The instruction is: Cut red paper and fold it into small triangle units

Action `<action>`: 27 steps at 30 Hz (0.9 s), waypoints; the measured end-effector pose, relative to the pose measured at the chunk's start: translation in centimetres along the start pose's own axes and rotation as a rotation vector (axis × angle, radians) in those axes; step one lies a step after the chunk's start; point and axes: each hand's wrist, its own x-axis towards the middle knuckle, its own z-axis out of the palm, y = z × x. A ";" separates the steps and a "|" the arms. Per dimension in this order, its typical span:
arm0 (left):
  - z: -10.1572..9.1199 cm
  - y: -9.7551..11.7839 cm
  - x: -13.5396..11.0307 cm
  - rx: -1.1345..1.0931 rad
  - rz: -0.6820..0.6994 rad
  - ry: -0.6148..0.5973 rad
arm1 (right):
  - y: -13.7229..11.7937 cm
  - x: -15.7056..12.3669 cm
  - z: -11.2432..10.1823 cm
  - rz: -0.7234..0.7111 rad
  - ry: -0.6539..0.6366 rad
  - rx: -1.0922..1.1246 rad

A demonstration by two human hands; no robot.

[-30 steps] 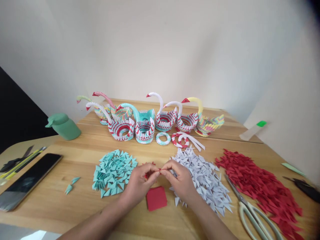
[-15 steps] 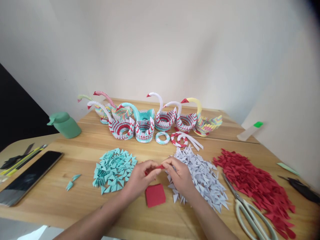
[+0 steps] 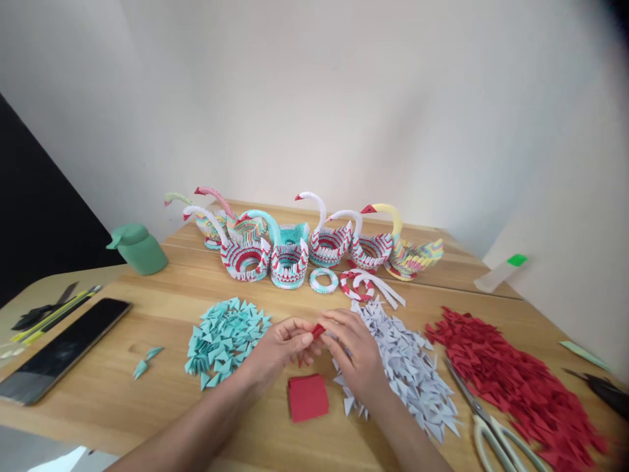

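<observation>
My left hand (image 3: 281,351) and my right hand (image 3: 356,357) meet above the wooden table (image 3: 147,393), fingers pinched together on a small folded red paper piece (image 3: 317,330). Just below them lies a stack of red paper squares (image 3: 307,397). A pile of teal folded triangles (image 3: 223,337) sits left of my left hand. A pile of white folded triangles (image 3: 407,357) lies under and right of my right hand. Further right spreads a pile of red folded triangles (image 3: 515,377).
Several modular paper swans (image 3: 289,246) and paper rings (image 3: 324,280) stand at the back. Scissors (image 3: 496,429) lie at front right. A phone (image 3: 59,351), pens and a green bottle (image 3: 138,249) are on the left. A black tool (image 3: 602,387) lies at far right.
Both hands stay together on the red piece, and the fingers have shifted as it is folded. The view has drifted slightly, so everything sits a little lower and to the right.
</observation>
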 end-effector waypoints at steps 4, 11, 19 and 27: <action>0.0 0.1 -0.1 -0.101 0.009 -0.004 | 0.2 -0.1 0.2 -0.130 0.049 -0.047; 0.1 0.1 -0.1 -0.190 -0.010 -0.026 | 0.6 -0.3 0.2 -0.173 0.012 -0.106; 0.3 0.1 -0.2 -0.155 -0.016 -0.029 | 0.0 -0.1 -0.1 -0.117 -0.022 -0.072; 0.3 0.2 -0.1 -0.183 -0.024 0.012 | -0.2 0.0 0.0 -0.095 0.020 0.019</action>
